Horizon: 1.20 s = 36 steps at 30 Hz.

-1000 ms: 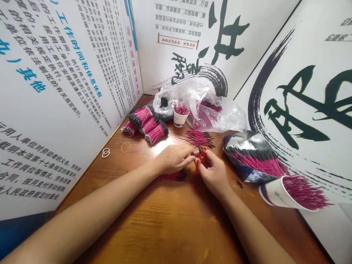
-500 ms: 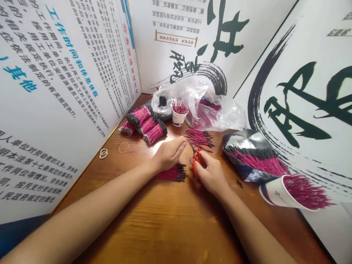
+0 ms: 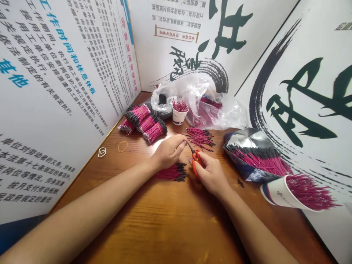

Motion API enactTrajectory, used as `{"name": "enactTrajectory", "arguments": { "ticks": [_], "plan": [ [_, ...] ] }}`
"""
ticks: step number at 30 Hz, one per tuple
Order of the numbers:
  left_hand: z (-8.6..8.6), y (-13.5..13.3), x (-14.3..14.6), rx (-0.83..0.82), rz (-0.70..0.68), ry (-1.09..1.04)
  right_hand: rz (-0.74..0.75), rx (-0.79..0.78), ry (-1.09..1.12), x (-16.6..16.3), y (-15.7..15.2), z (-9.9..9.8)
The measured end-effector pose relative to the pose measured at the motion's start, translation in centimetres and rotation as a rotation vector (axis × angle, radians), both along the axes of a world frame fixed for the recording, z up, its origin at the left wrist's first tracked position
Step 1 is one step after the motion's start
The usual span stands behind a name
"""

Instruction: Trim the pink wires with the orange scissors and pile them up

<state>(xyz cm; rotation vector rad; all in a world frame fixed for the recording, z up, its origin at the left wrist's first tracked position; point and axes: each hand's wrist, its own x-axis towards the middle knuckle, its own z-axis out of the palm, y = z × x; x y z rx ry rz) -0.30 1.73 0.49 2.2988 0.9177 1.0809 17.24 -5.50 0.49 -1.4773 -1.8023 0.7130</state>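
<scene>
My left hand [image 3: 171, 149] is closed, thumb and fingers pinched together above the table; what they hold is too small to make out. A thin wire shows just behind those fingertips. In my right hand [image 3: 211, 172] is a pair of scissors [image 3: 195, 158] with orange handles, their tips touching or close to my left fingertips. Below my left hand lies a row of magenta wires [image 3: 172, 172] with black ends, partly hidden by the hand. Just beyond the scissors, a loose pile of similar wires [image 3: 200, 136] is spread on the table.
Rubber-banded wire bundles [image 3: 152, 130] are stacked at the back left, near loose rubber bands [image 3: 122, 146]. A paper cup [image 3: 179, 117] of wires stands before clear plastic bags [image 3: 231, 112]. At right are an open foil bag [image 3: 244, 137] and a tipped cup [image 3: 275, 192], both holding wires. Printed panels enclose the table.
The scissors have tilted slightly, and their blades show a little more clearly by my left fingertips. Both hands stay almost in place; the view has shifted slightly.
</scene>
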Motion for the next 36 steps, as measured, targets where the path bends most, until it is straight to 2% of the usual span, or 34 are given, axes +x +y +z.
{"name": "enactTrajectory", "arguments": {
  "ticks": [13,22,31,36],
  "plan": [
    [-0.10,0.23,-0.20,0.044,-0.004,0.045,0.031,-0.008,-0.051,-0.02,-0.04,-0.04],
    [-0.13,0.23,-0.09,0.053,0.063,0.111,-0.028,0.015,-0.112,0.14,0.02,0.26],
    [0.04,-0.21,-0.42,-0.085,-0.029,-0.003,-0.025,0.033,-0.035,0.26,0.04,0.23],
    [-0.10,-0.23,-0.34,-0.094,-0.019,-0.003,0.004,0.020,-0.035,0.14,-0.05,0.24]
  ]
}}
